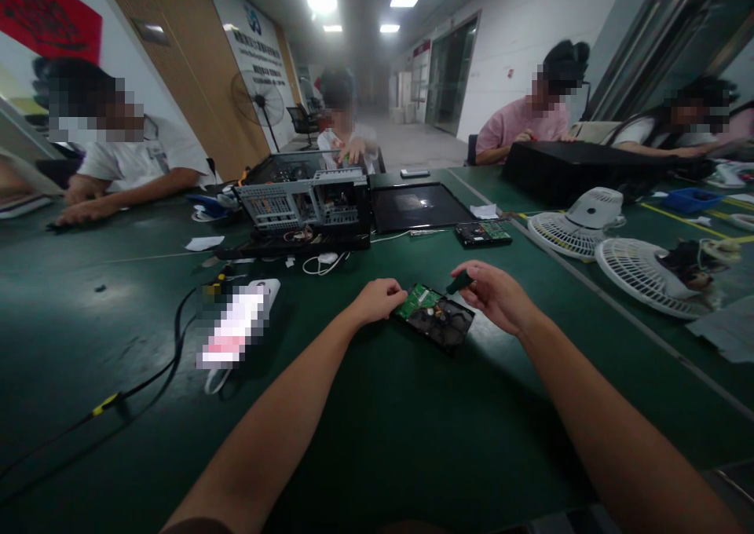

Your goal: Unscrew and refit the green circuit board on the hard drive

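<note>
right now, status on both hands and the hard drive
Left hand gripping hard drive by its left end; right hand holding green screwdriver. Drive circuit-board side up. Open computer case beyond, not between hands.

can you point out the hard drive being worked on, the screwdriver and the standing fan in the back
hard drive (437, 320): head view, on the dark half of its upward face
screwdriver (459, 283): head view, on its dark green handle
standing fan (260, 107): head view, on the hub amid its round guard

2 round white plastic fan grilles (630, 275) lie on the green bench (660, 341), near a blue plastic tray (692, 199).
</note>
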Available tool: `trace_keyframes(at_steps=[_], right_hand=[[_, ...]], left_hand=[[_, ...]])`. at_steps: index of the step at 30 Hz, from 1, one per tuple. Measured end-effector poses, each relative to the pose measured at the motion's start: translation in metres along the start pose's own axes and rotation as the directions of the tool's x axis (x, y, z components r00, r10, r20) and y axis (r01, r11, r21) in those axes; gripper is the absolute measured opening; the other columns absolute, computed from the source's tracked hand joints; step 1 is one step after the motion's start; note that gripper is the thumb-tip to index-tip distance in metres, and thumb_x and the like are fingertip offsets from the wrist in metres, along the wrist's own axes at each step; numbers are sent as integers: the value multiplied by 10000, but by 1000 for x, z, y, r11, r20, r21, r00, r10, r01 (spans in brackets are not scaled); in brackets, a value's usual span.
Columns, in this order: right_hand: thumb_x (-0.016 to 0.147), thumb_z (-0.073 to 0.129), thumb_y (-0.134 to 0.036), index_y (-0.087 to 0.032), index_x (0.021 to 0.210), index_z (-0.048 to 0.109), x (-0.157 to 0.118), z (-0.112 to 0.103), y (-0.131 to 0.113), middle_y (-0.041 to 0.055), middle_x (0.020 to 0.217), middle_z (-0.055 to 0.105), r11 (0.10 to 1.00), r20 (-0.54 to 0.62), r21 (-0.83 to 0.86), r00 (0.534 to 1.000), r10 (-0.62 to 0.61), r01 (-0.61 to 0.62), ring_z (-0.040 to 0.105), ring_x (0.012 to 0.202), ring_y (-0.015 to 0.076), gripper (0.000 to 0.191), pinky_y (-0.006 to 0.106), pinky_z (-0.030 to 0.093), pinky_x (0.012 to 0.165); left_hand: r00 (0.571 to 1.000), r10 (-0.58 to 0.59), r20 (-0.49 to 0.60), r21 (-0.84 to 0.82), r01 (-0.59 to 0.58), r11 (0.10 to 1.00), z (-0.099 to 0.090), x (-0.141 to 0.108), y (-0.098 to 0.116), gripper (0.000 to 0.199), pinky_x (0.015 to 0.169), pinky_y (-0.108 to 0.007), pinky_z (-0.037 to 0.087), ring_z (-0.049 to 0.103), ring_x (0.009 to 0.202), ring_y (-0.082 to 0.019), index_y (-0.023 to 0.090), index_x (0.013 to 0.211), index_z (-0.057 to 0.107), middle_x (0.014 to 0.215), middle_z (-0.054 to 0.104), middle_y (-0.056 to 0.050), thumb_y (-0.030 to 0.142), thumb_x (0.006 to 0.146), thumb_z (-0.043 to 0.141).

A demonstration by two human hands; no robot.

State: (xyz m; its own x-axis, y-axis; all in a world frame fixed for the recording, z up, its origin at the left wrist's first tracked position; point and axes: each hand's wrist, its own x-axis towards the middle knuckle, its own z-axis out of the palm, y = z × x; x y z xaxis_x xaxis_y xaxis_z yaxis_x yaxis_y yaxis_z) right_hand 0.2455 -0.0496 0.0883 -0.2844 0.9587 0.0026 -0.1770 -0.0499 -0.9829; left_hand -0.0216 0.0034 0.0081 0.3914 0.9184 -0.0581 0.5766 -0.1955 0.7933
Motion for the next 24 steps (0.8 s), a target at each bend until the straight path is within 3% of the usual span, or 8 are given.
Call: trace_keyframes(at_steps=[4, 7, 11, 16, 21, 24], right_hand=[[820, 738, -338, -194, 916, 739, -1, 1, -2, 48, 925, 669, 997, -17, -69, 999, -36, 35, 404, 615, 99, 173, 259, 277, 502], [827, 717, -350, -196, 923, 704, -2, 3, -3, 82, 1070, 716, 999, 17, -34, 1000, 3, -2, 422, 612, 102, 182, 263, 297, 507], [829, 701, -366, -211, 929, 644, -2, 5, -2, 74, 987, 721, 999, 37, 42, 999, 34, -35, 428, 579, 102, 193, 253, 269, 479], [868, 664, -374, -225, 1067, 691, -2, 7, 0, 44, 931, 664, 997, 43, 75, 999, 16, -19, 430, 562, 97, 250, 256, 236, 442], [885, 673, -383, -198, 1011, 728, -3, 7, -1, 28, 773, 613, 996, 86, 83, 996, 26, -33, 465, 585, 108, 231, 252, 330, 472], [881, 699, -378, -196, 1027, 714, -4, 8, -3, 50, 870, 672, 994, 100, 99, 994, 34, -44, 557, 674, 129, 234, 261, 435, 552]], left_hand=[[1000, -4, -6, -1, 4, 1000, 0, 0, -1, 306, 468, -227, 439, 604, 497, -116, 187, 941, 676, 781, 681, -11, 473, 928, 568], [1000, -8, 0, 10, 8, 1000, 0, 0, 0, 306, 472, -230, 441, 604, 496, -118, 185, 949, 676, 781, 683, -10, 472, 925, 570], [1000, -3, -4, 26, 3, 1000, 0, 0, 1, 305, 467, -231, 435, 598, 485, -120, 185, 930, 671, 742, 668, 1, 471, 926, 563], [1000, -1, -1, 14, 1, 1000, 0, 0, 2, 297, 468, -231, 434, 597, 485, -116, 184, 918, 671, 762, 676, -4, 463, 924, 569], [1000, -3, 0, 4, 3, 1000, -1, -1, 2, 295, 465, -231, 430, 594, 483, -119, 182, 929, 671, 743, 669, -3, 460, 923, 573], [1000, 1, 3, -3, -1, 1000, 0, -1, 1, 302, 468, -230, 435, 602, 496, -123, 183, 933, 672, 755, 674, -5, 465, 926, 566]])
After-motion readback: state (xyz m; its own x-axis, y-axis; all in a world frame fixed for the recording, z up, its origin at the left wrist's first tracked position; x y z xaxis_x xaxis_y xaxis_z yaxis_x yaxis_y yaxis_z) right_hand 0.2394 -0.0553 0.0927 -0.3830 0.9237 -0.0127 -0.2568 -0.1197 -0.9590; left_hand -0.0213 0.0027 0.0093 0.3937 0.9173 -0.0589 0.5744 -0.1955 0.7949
